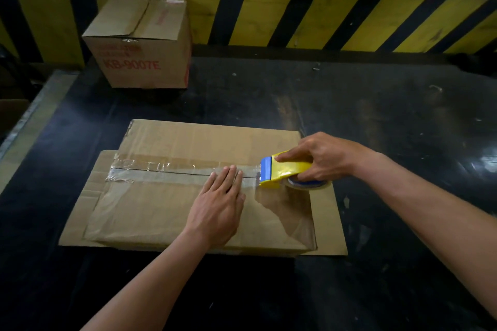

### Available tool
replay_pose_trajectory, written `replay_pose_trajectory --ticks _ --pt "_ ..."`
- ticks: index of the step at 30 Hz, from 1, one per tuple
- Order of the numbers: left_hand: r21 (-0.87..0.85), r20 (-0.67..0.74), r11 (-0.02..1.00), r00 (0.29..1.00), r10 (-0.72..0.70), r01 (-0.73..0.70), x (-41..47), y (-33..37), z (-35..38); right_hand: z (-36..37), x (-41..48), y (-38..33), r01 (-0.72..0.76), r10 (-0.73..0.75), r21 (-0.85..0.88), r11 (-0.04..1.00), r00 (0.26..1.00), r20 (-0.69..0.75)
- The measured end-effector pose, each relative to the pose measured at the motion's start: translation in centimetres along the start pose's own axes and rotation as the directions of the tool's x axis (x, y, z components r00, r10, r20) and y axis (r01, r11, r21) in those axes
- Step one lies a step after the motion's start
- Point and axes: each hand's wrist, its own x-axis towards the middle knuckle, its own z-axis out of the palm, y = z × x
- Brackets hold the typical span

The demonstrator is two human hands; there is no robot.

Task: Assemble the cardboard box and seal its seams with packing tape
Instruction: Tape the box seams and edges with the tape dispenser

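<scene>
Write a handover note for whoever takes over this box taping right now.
Left grip: open, flat on the cardboard box, fingers pressing the tape strip.
Right grip: holds the yellow tape dispenser at the seam's right end.
Done: flaps closed, centre seam taped from the left edge up to the dispenser.
To do: likely run the tape over the right edge, cut it, smooth it down. Other seams not visible.

1. Flat brown cardboard box [161,212]: matt paperboard, creased near its edges.
2. Clear packing tape strip [161,172] along the box seam: glossy plastic film, wrinkled at its left end.
3. Yellow-and-blue tape dispenser [282,172]: smooth, glossy plastic.
4. Black tabletop [376,115]: smooth, faintly reflective, scuffed.
5. Upright brown cardboard carton [139,43] with red print: matt paperboard.
</scene>
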Motion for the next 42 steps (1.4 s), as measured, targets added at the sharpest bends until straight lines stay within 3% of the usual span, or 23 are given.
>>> replay_pose_trajectory --ticks 12,18,33,42 --pt "0.041 0.07 0.998 0.996 -0.052 0.049 0.6 1.3 -1.1 1.4 -0.8 1.2 -0.024 0.023 -0.039 0.999 0.999 -0.035" --pt "-0.022 0.062 0.998 0.996 0.063 -0.062 1.7 3.9 -0.1 1.5 -0.7 0.9 -0.035 0.033 -0.045 0.998 0.998 -0.044" --pt "-0.076 0.046 0.994 0.996 0.08 -0.077 1.4 2.7 1.0 1.5 -1.0 -1.3 -0.207 0.204 -0.056 0.977 0.978 -0.053" --pt "-0.047 0.004 0.996 0.997 0.075 -0.075 1.4 2.2 1.0 1.4 -2.2 -0.1 -0.173 0.174 0.028 0.985 0.985 -0.023"
